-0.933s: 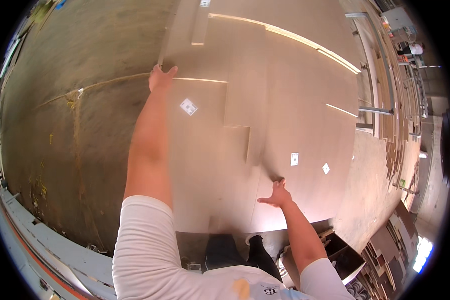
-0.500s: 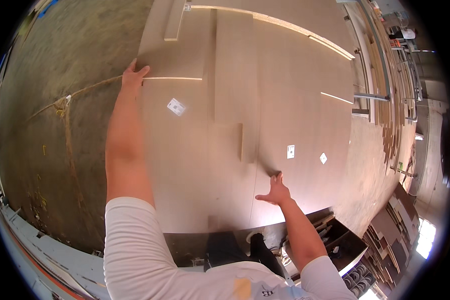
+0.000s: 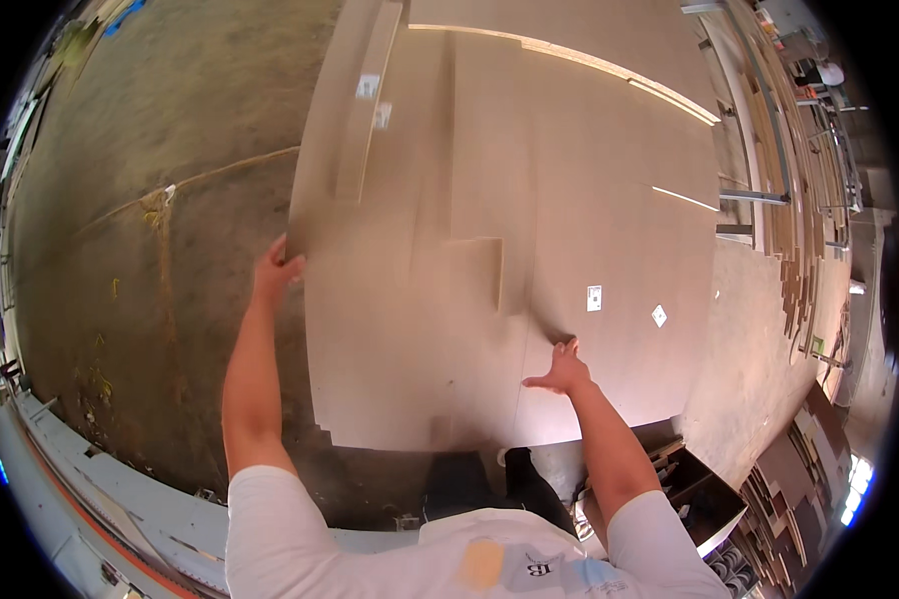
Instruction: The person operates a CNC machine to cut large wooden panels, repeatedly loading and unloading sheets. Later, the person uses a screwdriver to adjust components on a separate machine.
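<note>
A stack of large brown board panels lies in front of me, with pale raw edges showing. My left hand is closed on the left edge of an upper brown panel, its thumb over the top and its fingers out of sight round the edge. My right hand rests on the panels near their front, thumb spread wide and holding nothing. A narrow brown strip lies at the far left of the stack. White labels mark the surface beyond my right hand.
At the lower right is an open dark box with things inside, near several offcut boards. Metal racking with long strips stands on the right. A rope lies on the concrete floor at left; a grey machine bed runs behind it.
My left hand has drawn the upper panel toward me, with the narrow strip moving along. A label near my left hand is now covered. My right hand has barely moved.
</note>
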Action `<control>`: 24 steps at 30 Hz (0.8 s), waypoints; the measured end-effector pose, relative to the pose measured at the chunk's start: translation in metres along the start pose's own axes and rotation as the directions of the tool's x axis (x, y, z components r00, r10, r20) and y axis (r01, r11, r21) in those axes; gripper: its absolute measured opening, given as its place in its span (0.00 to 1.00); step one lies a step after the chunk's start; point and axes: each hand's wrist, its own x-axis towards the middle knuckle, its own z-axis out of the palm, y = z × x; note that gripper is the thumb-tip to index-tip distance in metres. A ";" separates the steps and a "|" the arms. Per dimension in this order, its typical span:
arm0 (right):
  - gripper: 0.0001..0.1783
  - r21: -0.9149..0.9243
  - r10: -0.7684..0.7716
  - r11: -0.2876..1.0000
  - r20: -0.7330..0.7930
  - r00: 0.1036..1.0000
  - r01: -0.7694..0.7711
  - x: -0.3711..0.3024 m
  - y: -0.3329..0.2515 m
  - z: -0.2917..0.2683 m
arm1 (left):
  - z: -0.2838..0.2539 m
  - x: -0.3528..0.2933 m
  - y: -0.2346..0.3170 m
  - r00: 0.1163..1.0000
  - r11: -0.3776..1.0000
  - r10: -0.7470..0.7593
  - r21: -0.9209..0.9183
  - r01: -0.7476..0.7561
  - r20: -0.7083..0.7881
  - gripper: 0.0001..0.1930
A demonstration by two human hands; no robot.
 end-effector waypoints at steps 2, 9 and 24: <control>0.81 -0.019 0.018 1.000 -0.004 1.000 -0.018 0.000 0.000 0.001 | -0.008 -0.051 -0.024 0.999 0.999 -0.038 0.011 0.038 -0.011 0.34; 0.81 -0.042 -0.042 0.998 -0.071 0.997 0.039 0.012 0.015 0.018 | -0.035 -0.216 -0.171 0.963 0.969 -0.075 0.210 0.131 -0.259 0.21; 0.53 0.058 -0.552 0.726 -0.545 0.631 0.685 -0.133 -0.061 0.092 | 0.228 -0.534 -0.294 0.871 0.908 -0.334 -0.369 0.197 -0.359 0.18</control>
